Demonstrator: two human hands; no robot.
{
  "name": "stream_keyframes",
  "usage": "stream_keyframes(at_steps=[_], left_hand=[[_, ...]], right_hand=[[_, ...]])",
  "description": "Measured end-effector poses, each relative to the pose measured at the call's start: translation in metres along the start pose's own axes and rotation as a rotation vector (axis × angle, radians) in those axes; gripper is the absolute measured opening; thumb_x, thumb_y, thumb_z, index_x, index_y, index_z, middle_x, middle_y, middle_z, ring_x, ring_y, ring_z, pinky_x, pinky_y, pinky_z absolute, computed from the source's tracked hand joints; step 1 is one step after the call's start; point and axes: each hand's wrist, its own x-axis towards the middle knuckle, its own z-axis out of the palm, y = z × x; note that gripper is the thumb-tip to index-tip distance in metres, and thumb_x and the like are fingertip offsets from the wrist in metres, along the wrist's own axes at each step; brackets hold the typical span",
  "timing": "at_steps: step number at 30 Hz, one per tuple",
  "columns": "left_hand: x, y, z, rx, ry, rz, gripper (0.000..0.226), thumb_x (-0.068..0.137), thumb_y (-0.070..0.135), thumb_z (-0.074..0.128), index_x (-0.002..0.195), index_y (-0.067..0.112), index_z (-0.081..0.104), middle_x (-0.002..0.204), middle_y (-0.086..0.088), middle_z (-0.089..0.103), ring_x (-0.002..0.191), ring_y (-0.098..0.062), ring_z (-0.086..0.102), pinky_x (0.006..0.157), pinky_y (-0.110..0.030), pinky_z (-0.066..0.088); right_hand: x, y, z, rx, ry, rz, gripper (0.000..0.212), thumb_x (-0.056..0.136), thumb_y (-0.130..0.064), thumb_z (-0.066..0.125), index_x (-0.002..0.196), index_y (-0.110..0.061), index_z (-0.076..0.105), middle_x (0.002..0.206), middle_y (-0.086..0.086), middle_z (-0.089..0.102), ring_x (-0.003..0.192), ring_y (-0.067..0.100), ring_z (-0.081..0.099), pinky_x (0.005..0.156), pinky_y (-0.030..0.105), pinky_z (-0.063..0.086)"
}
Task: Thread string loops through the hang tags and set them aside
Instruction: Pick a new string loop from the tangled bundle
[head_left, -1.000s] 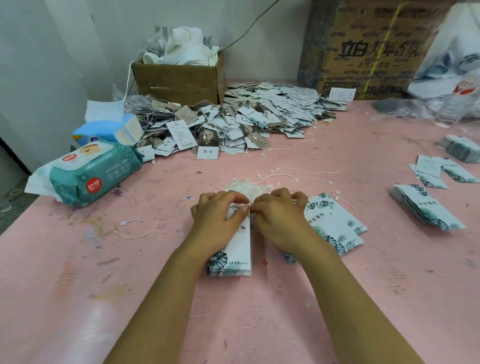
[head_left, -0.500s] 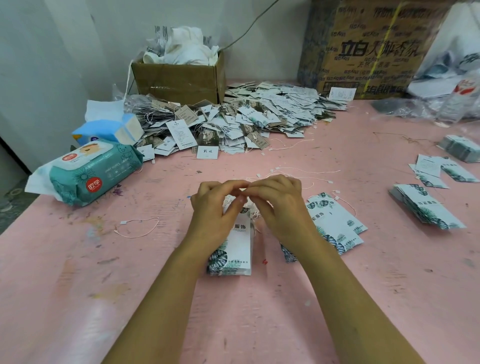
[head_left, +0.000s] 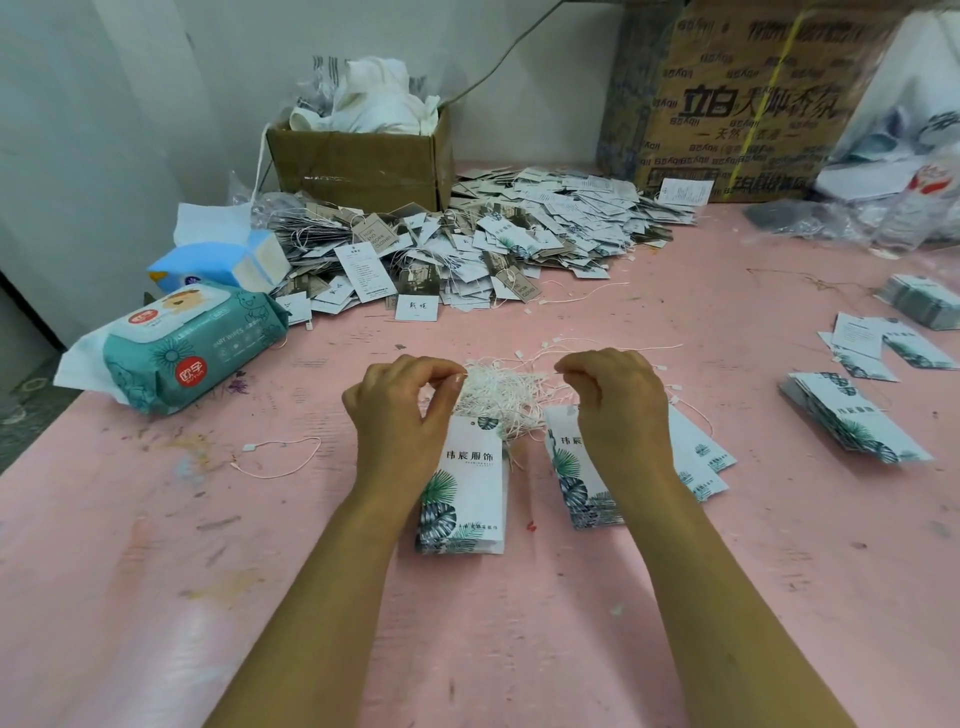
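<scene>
The pink bench (head_left: 519, 649) carries a printed carton (head_left: 737, 104) at upper right, a heap of strung tags (head_left: 493, 244) at upper centre before a small cardboard box (head_left: 363, 166), and a wipes pack (head_left: 182, 353) at left. At centre, the left hand (head_left: 400, 415) and right hand (head_left: 618, 405) each pinch strands at opposite edges of the tangled string loops (head_left: 498, 395). The tangle overlaps the top of the hang tags (head_left: 470, 493) stacked below the left hand, which covers their upper left corner.

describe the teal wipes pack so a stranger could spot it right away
On the pink table, look to the left edge, in front of the cardboard box. The wipes pack lies there beside a blue tissue box; it alone is teal, with a round red logo.
</scene>
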Motion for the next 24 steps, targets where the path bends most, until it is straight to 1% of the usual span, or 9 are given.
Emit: stream_keyframes(at_steps=[3,6,8,10,13,17,19,21,24], left_hand=[[0.001,0.0,-0.003,-0.068,0.029,-0.042,0.004,0.086,0.019,0.065,0.086,0.021,0.069,0.079,0.018,0.058,0.09,-0.021,0.056,0.088,-0.036,0.03],[0.002,0.0,-0.006,-0.155,0.006,-0.09,0.006,0.085,0.019,0.066,0.084,0.025,0.068,0.076,0.021,0.059,0.086,-0.02,0.058,0.089,-0.055,0.041],[0.003,0.001,-0.007,-0.227,-0.031,-0.109,0.012,0.084,0.019,0.067,0.08,0.03,0.065,0.076,0.014,0.064,0.084,-0.017,0.06,0.089,-0.053,0.043],[0.002,0.005,-0.008,-0.293,-0.071,-0.107,0.02,0.081,0.018,0.07,0.076,0.036,0.064,0.075,0.017,0.064,0.082,-0.007,0.058,0.091,-0.049,0.043],[0.0,0.012,-0.007,-0.313,-0.14,-0.05,0.022,0.076,0.021,0.073,0.074,0.042,0.065,0.073,0.027,0.062,0.086,0.002,0.053,0.095,-0.053,0.037],[-0.003,0.017,-0.004,-0.338,-0.184,0.011,0.017,0.074,0.019,0.074,0.084,0.032,0.07,0.078,0.015,0.065,0.088,-0.008,0.054,0.091,-0.052,0.039],[-0.003,0.019,-0.004,-0.33,-0.2,0.002,0.017,0.075,0.019,0.073,0.084,0.033,0.069,0.08,0.012,0.065,0.09,-0.011,0.054,0.093,-0.052,0.037],[-0.002,0.018,-0.006,-0.3,-0.231,-0.013,0.015,0.078,0.023,0.071,0.085,0.035,0.067,0.084,0.014,0.064,0.096,-0.013,0.053,0.096,-0.052,0.034],[0.002,0.007,-0.014,-0.154,-0.321,-0.063,0.019,0.081,0.032,0.068,0.095,0.043,0.061,0.094,0.021,0.06,0.11,-0.012,0.044,0.097,-0.035,0.025]], right_hand=[[0.001,0.007,-0.001,-0.047,0.003,0.103,0.02,0.092,-0.001,0.048,0.097,-0.008,0.067,0.094,0.009,0.066,0.093,0.028,0.048,0.066,0.027,0.024],[0.002,0.012,-0.003,-0.051,-0.015,0.189,0.021,0.093,-0.003,0.045,0.098,-0.011,0.064,0.098,0.006,0.065,0.096,0.027,0.046,0.071,0.032,0.03],[0.003,0.014,-0.004,-0.116,-0.066,0.183,0.023,0.09,-0.001,0.047,0.099,-0.011,0.065,0.101,0.006,0.066,0.098,0.028,0.046,0.078,0.034,0.03],[0.003,0.013,-0.006,-0.155,-0.138,0.125,0.034,0.083,0.003,0.049,0.108,-0.014,0.064,0.113,0.004,0.064,0.108,0.027,0.045,0.088,0.031,0.026],[-0.002,0.001,-0.007,0.122,-0.278,0.004,0.055,0.078,0.006,0.052,0.127,-0.018,0.052,0.123,0.0,0.056,0.117,0.015,0.042,0.098,0.026,0.027],[-0.007,-0.011,-0.003,0.437,-0.447,-0.074,0.044,0.089,-0.001,0.053,0.129,-0.02,0.048,0.092,-0.011,0.062,0.088,-0.006,0.055,0.081,0.009,0.04],[-0.007,-0.012,-0.001,0.453,-0.416,-0.067,0.034,0.092,-0.002,0.048,0.121,-0.018,0.053,0.071,-0.007,0.057,0.069,0.003,0.054,0.067,0.018,0.044],[-0.006,-0.011,-0.003,0.421,-0.355,-0.062,0.029,0.094,-0.002,0.043,0.114,-0.017,0.056,0.058,0.0,0.048,0.055,0.012,0.045,0.055,0.027,0.038],[-0.001,-0.002,-0.009,0.285,-0.244,-0.051,0.027,0.094,-0.004,0.04,0.114,-0.014,0.056,0.053,-0.011,0.036,0.053,0.003,0.039,0.051,0.017,0.027]])
